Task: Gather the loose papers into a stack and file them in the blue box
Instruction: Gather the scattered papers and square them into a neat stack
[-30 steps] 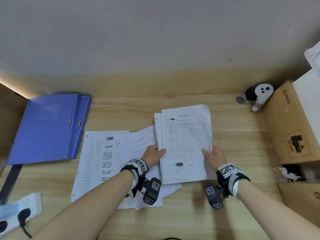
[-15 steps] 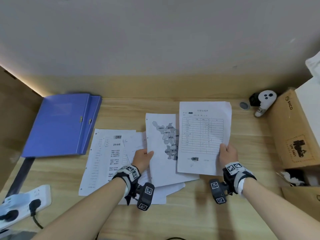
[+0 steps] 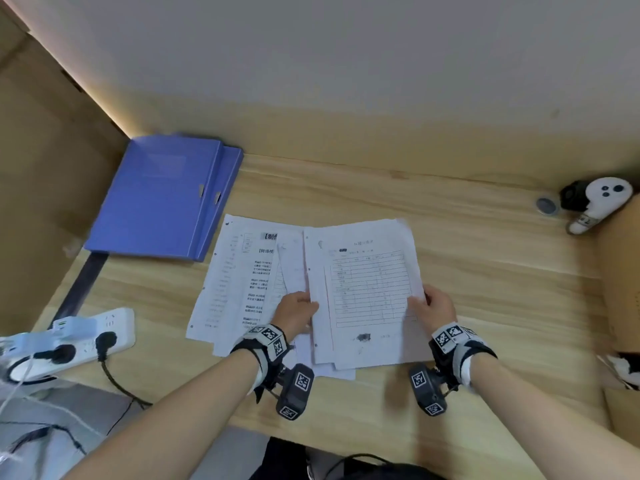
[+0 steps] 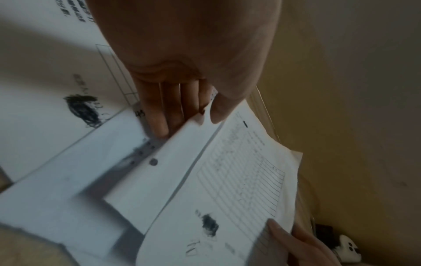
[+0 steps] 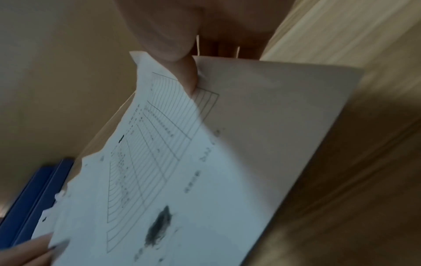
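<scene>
The blue box (image 3: 162,199) lies shut at the back left of the wooden desk (image 3: 491,271); its edge shows in the right wrist view (image 5: 29,198). My right hand (image 3: 424,301) pinches the right edge of a sheet with a printed table (image 3: 370,292), thumb (image 5: 182,72) on top. My left hand (image 3: 304,304) pinches the left edge of a hole-punched sheet (image 4: 173,162) just under the table sheet (image 4: 239,189), thumb above and fingers (image 4: 159,115) below. Both held sheets overlap, lifted slightly. More loose sheets, one with printed text (image 3: 235,282), lie fanned beneath and to the left.
A white power strip (image 3: 86,336) with a plugged cable sits at the desk's left front edge. A white controller (image 3: 602,199) and a small round cap (image 3: 546,205) are at the back right. A cardboard box (image 3: 620,271) stands along the right side.
My right hand has carried the table sheet leftward, back over the sheet my left hand holds, so the map print is covered. The head view has swung to the right.
</scene>
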